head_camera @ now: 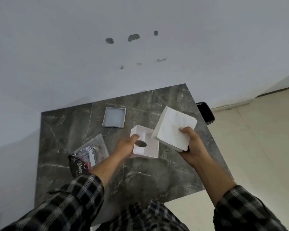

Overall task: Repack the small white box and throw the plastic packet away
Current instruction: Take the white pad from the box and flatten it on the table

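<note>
Now, step in hand: loading the napkin stack into the small white box, a judgement from how both are held.
Left hand: clasping the box by its near-left wall, just above the table centre, its round hole facing up.
Right hand: clamped on the stack's near corner, beside the box's right edge.
Doing it well: square the stack, line corners with the opening, slide flat.
Lid: lies apart, toward the far edge.
Plastic packet: resting near the left edge, not yet binned.
</note>
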